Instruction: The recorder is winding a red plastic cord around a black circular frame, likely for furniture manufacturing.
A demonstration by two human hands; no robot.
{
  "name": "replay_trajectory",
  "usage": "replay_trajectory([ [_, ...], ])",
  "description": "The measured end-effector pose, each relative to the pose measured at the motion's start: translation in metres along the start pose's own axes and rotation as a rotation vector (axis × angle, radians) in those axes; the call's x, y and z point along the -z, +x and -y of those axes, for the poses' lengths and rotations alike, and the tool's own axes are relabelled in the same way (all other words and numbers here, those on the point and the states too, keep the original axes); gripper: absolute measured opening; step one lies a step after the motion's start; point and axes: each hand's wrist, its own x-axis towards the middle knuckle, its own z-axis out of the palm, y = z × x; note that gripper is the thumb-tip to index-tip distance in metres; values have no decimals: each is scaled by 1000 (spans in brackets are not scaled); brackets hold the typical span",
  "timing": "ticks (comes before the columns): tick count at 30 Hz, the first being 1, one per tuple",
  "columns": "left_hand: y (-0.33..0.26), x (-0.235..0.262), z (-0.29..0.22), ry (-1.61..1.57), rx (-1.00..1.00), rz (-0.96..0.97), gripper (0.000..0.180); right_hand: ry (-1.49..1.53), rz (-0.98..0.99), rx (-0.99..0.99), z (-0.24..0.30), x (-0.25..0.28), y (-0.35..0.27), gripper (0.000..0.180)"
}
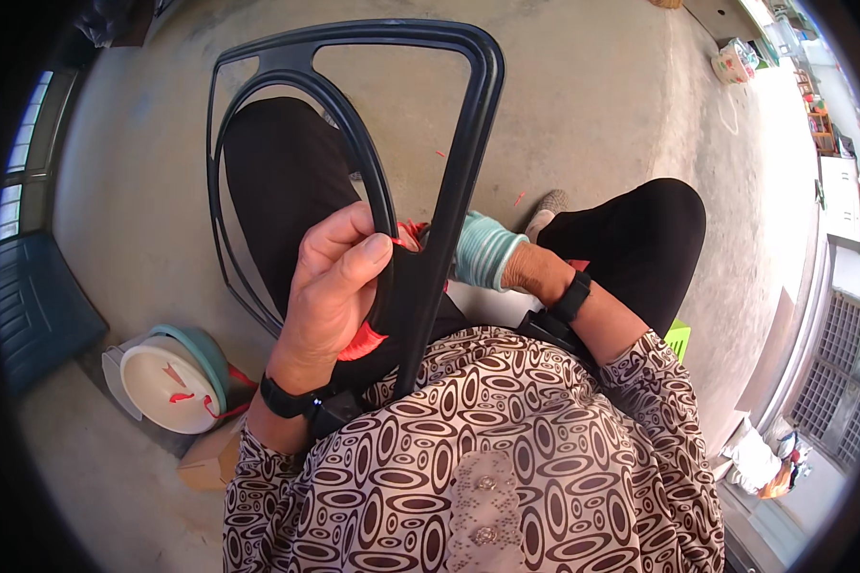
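Note:
A black plastic frame (461, 162) with rounded corners and an oval ring inside it stands tilted over my lap. My bare left hand (327, 277) is closed around the ring's near side, thumb and forefinger pinching it where a bit of red shows. Red strip material (361, 342) hangs below that hand, along the lower part of the ring. My right hand (483, 250), in a teal and white striped glove, reaches behind the frame's right bar. Its fingers are hidden there, with more red material between the bar and the ring.
At the left, a white basin (167, 387) holding red scraps sits against a teal basin (193, 346), beside a cardboard box (212, 456). A dark blue-green panel (48, 310) stands farther left. Red bits lie on the concrete floor (583, 105). A floral bucket (733, 63) stands far right.

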Motion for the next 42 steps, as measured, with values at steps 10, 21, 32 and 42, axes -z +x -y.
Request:
replay_trajectory([
  [10, 3, 13, 10, 47, 34, -77, 12, 650, -170, -297, -11, 50, -68, 35],
  [21, 6, 13, 23, 131, -52, -255, 6, 1566, -929, -205, -2, 85, -146, 38],
  [32, 9, 19, 26, 17, 107, -192, 12, 1866, -1377, -40, -37, 101, -162, 49],
  [42, 21, 5, 23, 101, 127, -19, 16, 1237, -310, -533, 15, 102, -98, 60],
])
